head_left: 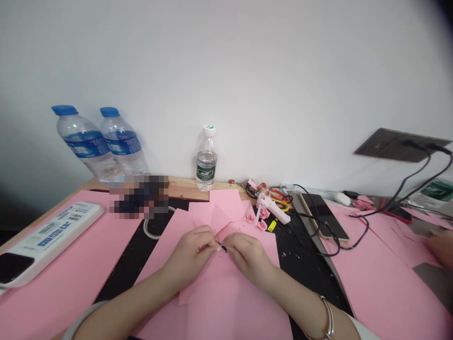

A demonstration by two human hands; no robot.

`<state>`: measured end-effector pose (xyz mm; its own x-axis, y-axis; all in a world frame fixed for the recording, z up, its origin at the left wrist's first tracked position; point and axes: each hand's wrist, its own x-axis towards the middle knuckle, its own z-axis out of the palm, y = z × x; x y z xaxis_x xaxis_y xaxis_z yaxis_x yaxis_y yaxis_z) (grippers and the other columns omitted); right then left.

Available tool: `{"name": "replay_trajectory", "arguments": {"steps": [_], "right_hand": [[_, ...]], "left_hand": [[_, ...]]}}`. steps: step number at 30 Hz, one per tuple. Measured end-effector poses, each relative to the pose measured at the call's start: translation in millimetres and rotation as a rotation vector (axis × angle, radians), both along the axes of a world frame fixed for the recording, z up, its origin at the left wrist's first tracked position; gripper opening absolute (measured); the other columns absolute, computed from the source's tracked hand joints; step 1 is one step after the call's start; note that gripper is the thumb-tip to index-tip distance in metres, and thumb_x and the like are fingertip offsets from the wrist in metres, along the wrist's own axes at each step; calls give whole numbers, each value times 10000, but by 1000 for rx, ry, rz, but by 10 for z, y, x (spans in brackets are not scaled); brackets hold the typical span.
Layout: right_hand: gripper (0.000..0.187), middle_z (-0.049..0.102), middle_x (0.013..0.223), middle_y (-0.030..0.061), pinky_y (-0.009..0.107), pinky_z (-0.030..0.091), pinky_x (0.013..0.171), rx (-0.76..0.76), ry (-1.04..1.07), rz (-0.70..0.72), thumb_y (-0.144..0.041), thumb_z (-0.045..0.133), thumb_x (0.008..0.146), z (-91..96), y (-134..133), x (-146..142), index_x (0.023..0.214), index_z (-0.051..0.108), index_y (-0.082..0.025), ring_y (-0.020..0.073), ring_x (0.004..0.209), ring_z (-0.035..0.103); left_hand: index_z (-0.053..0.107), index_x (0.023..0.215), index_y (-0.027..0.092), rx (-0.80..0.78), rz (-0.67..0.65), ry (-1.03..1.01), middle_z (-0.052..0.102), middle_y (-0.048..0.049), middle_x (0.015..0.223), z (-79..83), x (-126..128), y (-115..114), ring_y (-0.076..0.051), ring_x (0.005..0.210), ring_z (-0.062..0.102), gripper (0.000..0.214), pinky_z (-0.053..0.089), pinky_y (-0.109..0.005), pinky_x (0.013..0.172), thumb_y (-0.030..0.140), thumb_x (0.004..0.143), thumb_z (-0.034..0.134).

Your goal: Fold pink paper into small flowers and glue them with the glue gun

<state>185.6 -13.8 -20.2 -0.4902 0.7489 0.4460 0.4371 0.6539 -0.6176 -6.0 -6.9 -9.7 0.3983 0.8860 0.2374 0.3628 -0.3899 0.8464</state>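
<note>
My left hand (193, 250) and my right hand (249, 255) meet in the middle, both with fingers pinched. Between their fingertips is a small black and white piece (222, 247), too small to tell its kind. Under and around them lie pink paper sheets (233, 302), one with a raised fold just behind my fingers. Behind my right hand is a pale pink hot glue gun (272, 208), with several pink paper roses (250, 216) around it.
A white power bank-like box (53, 241) lies left. Two large water bottles (122, 141) lean on the wall; a small bottle (206, 163) stands centre. Right are a phone (324, 216), black cables (332, 252) and another person's hand (440, 248).
</note>
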Motion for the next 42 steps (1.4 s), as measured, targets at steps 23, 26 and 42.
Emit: {"name": "replay_trajectory", "arguments": {"steps": [23, 26, 42], "right_hand": [[110, 647, 796, 44, 270, 501, 624, -42, 131, -179, -118, 524, 859, 75, -2, -47, 863, 595, -202, 169, 685, 597], [157, 672, 817, 56, 286, 517, 688, -24, 120, -154, -99, 499, 868, 58, 5, -44, 882, 620, -198, 183, 753, 633], [198, 608, 647, 17, 244, 457, 468, -521, 438, -142, -310, 514, 895, 70, 37, -61, 819, 639, -176, 129, 493, 542]], "left_hand": [[651, 851, 204, -65, 64, -82, 673, -40, 908, 30, 30, 21, -178, 841, 629, 94, 522, -278, 717, 186, 860, 559], [657, 918, 205, -64, 28, -100, 671, -48, 959, 24, 23, 25, -180, 878, 633, 118, 528, -284, 753, 204, 869, 549], [632, 874, 210, 30, 60, -65, 672, -34, 910, 29, -1, 49, -174, 864, 623, 210, 489, -290, 787, 104, 882, 450]]}}
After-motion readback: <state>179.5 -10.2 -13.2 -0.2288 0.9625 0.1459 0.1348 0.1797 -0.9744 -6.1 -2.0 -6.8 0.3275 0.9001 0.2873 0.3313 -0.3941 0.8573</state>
